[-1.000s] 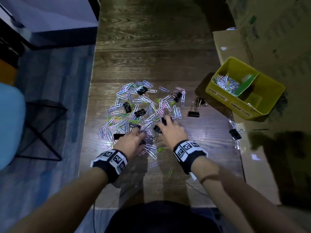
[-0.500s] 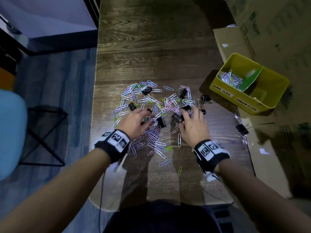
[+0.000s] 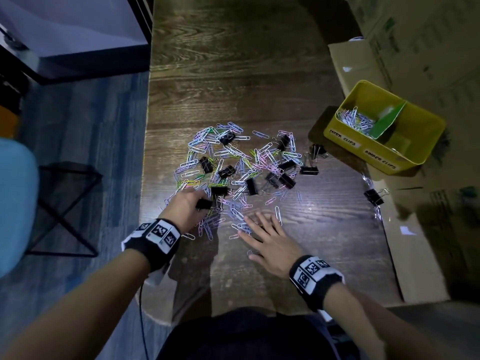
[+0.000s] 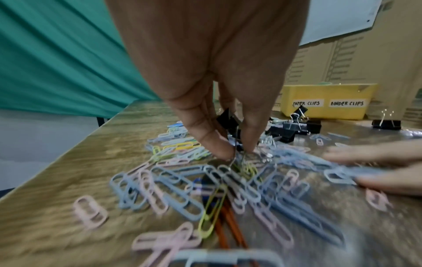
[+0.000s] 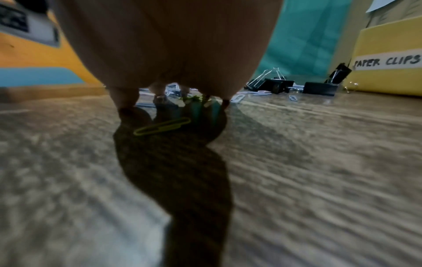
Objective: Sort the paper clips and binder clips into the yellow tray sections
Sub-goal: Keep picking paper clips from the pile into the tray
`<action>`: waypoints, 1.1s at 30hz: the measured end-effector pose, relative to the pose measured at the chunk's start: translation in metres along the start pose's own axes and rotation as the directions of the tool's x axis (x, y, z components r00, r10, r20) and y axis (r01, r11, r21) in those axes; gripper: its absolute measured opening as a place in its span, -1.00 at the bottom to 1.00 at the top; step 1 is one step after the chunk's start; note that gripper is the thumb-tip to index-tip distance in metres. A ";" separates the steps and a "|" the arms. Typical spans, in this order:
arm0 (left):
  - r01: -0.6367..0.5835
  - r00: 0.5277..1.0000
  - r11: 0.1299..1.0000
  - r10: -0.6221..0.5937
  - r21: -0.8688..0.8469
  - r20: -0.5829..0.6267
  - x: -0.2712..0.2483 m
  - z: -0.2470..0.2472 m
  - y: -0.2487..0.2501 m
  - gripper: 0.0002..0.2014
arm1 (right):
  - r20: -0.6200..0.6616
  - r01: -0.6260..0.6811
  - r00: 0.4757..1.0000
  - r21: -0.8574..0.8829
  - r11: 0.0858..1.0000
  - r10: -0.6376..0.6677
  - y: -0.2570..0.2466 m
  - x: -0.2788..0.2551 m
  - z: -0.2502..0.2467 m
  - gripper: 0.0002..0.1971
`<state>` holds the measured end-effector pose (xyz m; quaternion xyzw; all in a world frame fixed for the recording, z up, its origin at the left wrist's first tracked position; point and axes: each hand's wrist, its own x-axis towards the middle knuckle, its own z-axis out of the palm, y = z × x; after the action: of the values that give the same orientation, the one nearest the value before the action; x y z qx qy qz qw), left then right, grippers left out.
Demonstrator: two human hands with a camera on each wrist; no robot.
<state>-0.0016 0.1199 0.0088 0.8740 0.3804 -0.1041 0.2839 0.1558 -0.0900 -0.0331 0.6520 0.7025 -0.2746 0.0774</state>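
Note:
A heap of pastel paper clips (image 3: pixel 241 167) lies mid-table, with black binder clips (image 3: pixel 281 179) mixed in. My left hand (image 3: pixel 201 201) is at the heap's near-left edge. In the left wrist view its thumb and finger (image 4: pixel 237 153) pinch the wire handle of a binder clip (image 3: pixel 204 203). My right hand (image 3: pixel 262 224) lies flat with fingers spread on paper clips at the heap's near edge. A yellow-green paper clip (image 5: pixel 162 126) lies under its palm. The yellow tray (image 3: pixel 374 146) stands at the right, labelled PAPER CLIPS and BINDER CLIPS. Its left section holds paper clips (image 3: pixel 355 120).
A lone binder clip (image 3: pixel 374 197) sits at the table's right edge on cardboard. Cardboard boxes (image 3: pixel 415 48) stand behind and beside the tray. The table's left edge (image 3: pixel 148 178) drops to the floor, where a black wire stool (image 3: pixel 65 203) and a blue seat (image 3: pixel 15 203) stand.
My right hand has drawn back from the binder clips at the heap's right to its near edge and flattened. My left hand has shifted back toward the near-left edge and taken a binder clip.

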 end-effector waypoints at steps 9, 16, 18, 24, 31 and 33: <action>-0.016 0.998 0.994 0.010 -0.104 -0.057 0.025 -0.015 0.011 -0.60 | -0.180 -0.043 0.981 0.175 0.984 0.075 0.020 -0.025 -0.004 -0.35; 0.258 0.950 0.965 -0.263 -0.049 -0.170 -0.039 0.019 -0.036 -0.65 | -0.296 -0.134 0.932 0.259 0.957 0.211 0.029 -0.043 0.010 -0.71; 0.239 0.958 0.968 -0.247 -0.070 -0.142 -0.047 0.038 -0.034 -0.64 | -0.361 -0.100 0.914 0.241 0.965 0.185 0.020 -0.040 0.011 -0.74; -0.002 0.997 0.993 -0.007 -0.114 -0.079 -0.052 0.079 0.018 -0.71 | -0.379 -0.258 0.857 0.273 0.927 0.350 -0.004 -0.020 -0.003 -0.61; -0.177 0.981 0.982 0.171 0.065 0.091 -0.052 0.076 0.052 -0.45 | -0.074 -0.493 0.852 0.217 0.842 0.518 -0.004 -0.019 -0.003 0.37; -0.090 0.993 0.987 0.078 0.130 0.091 -0.053 0.068 0.043 -0.27 | -0.066 -0.474 0.868 0.189 0.860 0.492 -0.009 -0.017 -0.005 0.39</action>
<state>-0.0048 0.0254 -0.0078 0.9011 0.3228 -0.1545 0.2447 0.1511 -0.1025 -0.0182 0.8258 0.4942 -0.2672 0.0495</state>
